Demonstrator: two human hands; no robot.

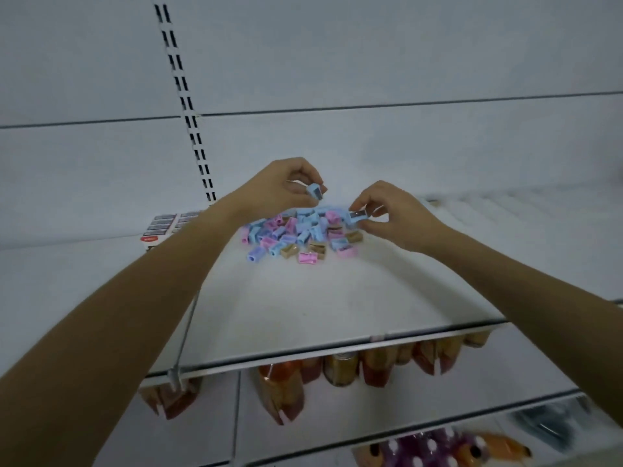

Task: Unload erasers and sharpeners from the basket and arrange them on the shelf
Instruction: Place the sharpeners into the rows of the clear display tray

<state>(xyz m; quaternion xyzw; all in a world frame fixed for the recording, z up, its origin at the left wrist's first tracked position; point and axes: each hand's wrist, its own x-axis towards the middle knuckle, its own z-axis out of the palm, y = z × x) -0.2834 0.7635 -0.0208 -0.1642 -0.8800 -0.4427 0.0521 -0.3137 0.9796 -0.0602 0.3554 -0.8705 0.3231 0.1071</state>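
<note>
- Shelf: white, holds a loose pile of sharpeners in blue, pink and tan.
- Left hand: pinches a blue sharpener above the pile.
- Right hand: pinches a second sharpener at the pile's right edge.
- Boxes: left of the pile.
- Bottles: on the shelf below.

shelf front was bare, easy way in. sharpener pile blocked the middle toward the back; small boxes sat left past the wire divider.

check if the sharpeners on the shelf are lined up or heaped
Heaped: the sharpeners lie jumbled at mixed angles on the shelf, not in rows.
</note>
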